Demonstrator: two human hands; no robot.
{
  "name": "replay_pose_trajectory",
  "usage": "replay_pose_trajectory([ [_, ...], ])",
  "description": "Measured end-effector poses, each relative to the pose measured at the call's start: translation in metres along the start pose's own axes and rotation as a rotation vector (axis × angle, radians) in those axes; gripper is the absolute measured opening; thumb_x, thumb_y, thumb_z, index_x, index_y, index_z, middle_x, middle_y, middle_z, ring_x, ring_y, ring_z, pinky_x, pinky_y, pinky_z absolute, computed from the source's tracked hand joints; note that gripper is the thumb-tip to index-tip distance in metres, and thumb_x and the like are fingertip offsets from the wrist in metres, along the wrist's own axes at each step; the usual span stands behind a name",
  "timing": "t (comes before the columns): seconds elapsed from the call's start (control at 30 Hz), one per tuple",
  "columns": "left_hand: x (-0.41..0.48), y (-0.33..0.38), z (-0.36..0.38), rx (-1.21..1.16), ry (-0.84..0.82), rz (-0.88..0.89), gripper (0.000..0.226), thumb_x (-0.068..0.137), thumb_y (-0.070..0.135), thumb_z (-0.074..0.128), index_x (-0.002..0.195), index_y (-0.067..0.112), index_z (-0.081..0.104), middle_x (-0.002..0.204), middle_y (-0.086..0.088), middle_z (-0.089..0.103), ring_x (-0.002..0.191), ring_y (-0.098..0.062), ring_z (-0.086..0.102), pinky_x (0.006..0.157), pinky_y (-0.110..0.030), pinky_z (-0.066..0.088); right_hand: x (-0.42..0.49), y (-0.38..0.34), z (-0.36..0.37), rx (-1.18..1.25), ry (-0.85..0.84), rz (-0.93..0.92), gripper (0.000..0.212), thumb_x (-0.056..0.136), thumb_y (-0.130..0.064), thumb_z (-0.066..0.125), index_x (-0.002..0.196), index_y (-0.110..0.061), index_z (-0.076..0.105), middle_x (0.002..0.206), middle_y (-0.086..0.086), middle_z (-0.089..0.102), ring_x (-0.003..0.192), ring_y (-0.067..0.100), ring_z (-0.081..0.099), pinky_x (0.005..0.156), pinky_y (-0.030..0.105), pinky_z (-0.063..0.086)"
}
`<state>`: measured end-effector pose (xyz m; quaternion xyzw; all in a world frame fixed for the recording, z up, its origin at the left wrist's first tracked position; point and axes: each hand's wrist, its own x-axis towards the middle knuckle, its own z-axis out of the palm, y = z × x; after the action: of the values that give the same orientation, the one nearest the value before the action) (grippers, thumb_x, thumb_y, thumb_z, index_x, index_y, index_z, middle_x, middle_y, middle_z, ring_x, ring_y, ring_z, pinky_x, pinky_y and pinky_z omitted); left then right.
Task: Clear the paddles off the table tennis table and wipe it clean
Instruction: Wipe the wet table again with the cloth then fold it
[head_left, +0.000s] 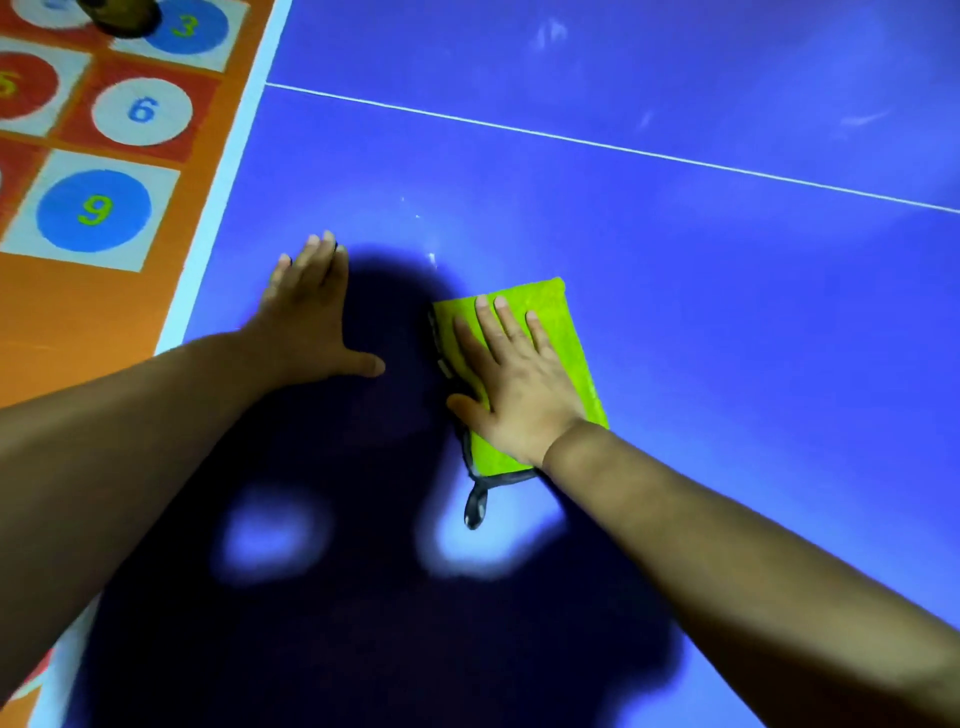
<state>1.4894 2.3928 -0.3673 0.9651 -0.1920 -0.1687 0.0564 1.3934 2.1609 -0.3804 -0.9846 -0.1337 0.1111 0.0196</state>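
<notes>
Forearms (727, 545), left hand (311, 322) and right hand (514, 389) are bare.

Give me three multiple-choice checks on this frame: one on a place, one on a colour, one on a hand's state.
1. Where is the cloth?
A) in a bucket
B) under the right hand on the table
C) draped over a net

2. What colour is the cloth?
A) red
B) white
C) lime green

3. How is the left hand?
A) flat on the table, fingers straight
B) gripping a paddle
C) raised in a fist

Answers:
1 B: the right palm presses the cloth onto the blue surface.
2 C: its top face is bright lime green, with dark trim at the edge.
3 A: it lies palm-down beside the cloth and holds nothing.
</notes>
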Motion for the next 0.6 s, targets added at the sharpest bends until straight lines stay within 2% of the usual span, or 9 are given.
replay_pose_trajectory([
  [0.1, -0.029, 0.007, 0.011, -0.015, 0.246, 0.072, 0.114, 0.065, 0.045, 0.079, 0.145, -0.004, 0.014, 0.154, -0.020, 0.009, 0.143, -0.033, 0.007, 0.114, -0.046, 0.003, -0.045, -0.035, 0.012, 0.019, 0.014, 0.042, 0.083, 0.084, -0.065, 0.022, 0.154, -0.021, 0.013, 0.162, 0.009, 0.004, 0.149, 0.025, -0.006, 0.120, 0.049, 0.000],
  [0.17, -0.058, 0.009, 0.025, -0.106, 0.332, 0.082, 0.101, 0.071, 0.035, 0.078, 0.143, -0.007, 0.020, 0.151, -0.026, 0.018, 0.140, -0.040, 0.016, 0.113, -0.050, 0.011, -0.074, -0.057, 0.021, 0.016, 0.033, 0.076, 0.083, 0.086, -0.065, 0.027, 0.154, -0.019, 0.015, 0.161, 0.010, 0.007, 0.149, 0.026, -0.003, 0.120, 0.050, 0.002],
  [0.23, -0.094, 0.007, 0.040, -0.146, 0.357, 0.091, 0.093, 0.077, 0.030, 0.074, 0.142, -0.008, 0.021, 0.150, -0.027, 0.019, 0.139, -0.041, 0.019, 0.113, -0.050, 0.011, -0.104, -0.079, 0.030, 0.014, 0.047, 0.116, 0.082, 0.088, -0.065, 0.030, 0.154, -0.018, 0.016, 0.161, 0.011, 0.009, 0.149, 0.027, 0.000, 0.118, 0.050, 0.003],
  [0.33, -0.144, -0.006, 0.058, -0.151, 0.331, 0.117, 0.085, 0.083, 0.030, 0.068, 0.142, -0.009, 0.022, 0.150, -0.028, 0.020, 0.138, -0.041, 0.020, 0.112, -0.050, 0.011, -0.147, -0.116, 0.042, 0.012, 0.066, 0.189, 0.082, 0.088, -0.064, 0.032, 0.153, -0.017, 0.015, 0.160, 0.011, 0.012, 0.149, 0.029, 0.005, 0.116, 0.050, 0.005],
  [0.43, -0.180, -0.021, 0.064, -0.166, 0.289, 0.125, 0.080, 0.086, 0.045, 0.047, 0.139, -0.012, 0.027, 0.146, -0.031, 0.025, 0.135, -0.045, 0.025, 0.110, -0.053, 0.017, -0.184, -0.156, 0.049, 0.024, 0.073, 0.295, 0.082, 0.088, -0.064, 0.033, 0.153, -0.017, 0.018, 0.160, 0.011, 0.014, 0.149, 0.029, 0.007, 0.116, 0.049, 0.006],
  [0.5, -0.203, -0.030, 0.063, -0.211, 0.286, 0.106, 0.081, 0.086, 0.048, 0.033, 0.138, -0.013, 0.029, 0.145, -0.032, 0.027, 0.134, -0.045, 0.026, 0.110, -0.048, 0.014, -0.205, -0.181, 0.054, 0.024, 0.075, 0.382, 0.082, 0.088, -0.064, 0.033, 0.154, -0.016, 0.020, 0.160, 0.011, 0.014, 0.149, 0.029, 0.006, 0.116, 0.049, 0.004],
  [0.6, -0.240, -0.046, 0.065, -0.233, 0.287, 0.090, 0.081, 0.086, 0.050, 0.026, 0.137, -0.013, 0.031, 0.145, -0.032, 0.027, 0.134, -0.046, 0.026, 0.110, -0.045, 0.012, -0.230, -0.217, 0.058, 0.078, 0.069, 0.528, 0.081, 0.089, -0.063, 0.032, 0.153, -0.014, 0.023, 0.159, 0.011, 0.017, 0.148, 0.030, 0.009, 0.116, 0.049, 0.005],
])
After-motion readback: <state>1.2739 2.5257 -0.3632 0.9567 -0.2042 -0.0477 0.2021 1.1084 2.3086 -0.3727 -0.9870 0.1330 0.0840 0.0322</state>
